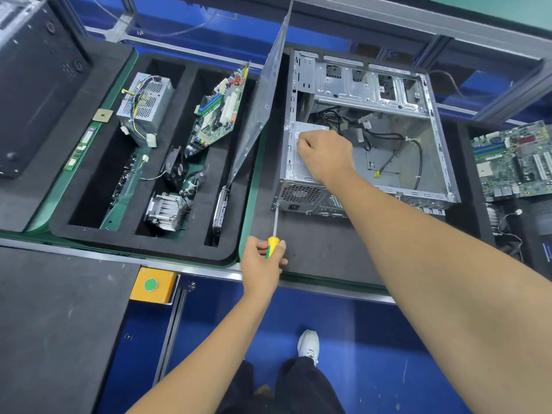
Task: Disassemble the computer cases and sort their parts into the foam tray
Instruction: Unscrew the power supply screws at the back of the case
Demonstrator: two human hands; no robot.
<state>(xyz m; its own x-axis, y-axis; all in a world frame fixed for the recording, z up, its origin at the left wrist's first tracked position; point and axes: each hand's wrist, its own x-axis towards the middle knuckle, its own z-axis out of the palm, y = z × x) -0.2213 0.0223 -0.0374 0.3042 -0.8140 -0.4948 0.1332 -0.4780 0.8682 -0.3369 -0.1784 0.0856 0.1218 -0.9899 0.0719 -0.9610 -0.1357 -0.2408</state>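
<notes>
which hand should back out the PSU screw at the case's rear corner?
Left. The left hand already holds the screwdriver, tip at the case rear corner. The right hand rests on the power supply, probably steadying it.

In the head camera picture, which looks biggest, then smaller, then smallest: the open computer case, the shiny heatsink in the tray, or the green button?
1. Open computer case, by far the biggest.
2. Heatsink.
3. Green button, smallest, even though it is nearer the camera.

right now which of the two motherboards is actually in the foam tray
The motherboard leaning on edge in the foam tray left of the open case. The other motherboard lies flat at far right, outside it.
</notes>
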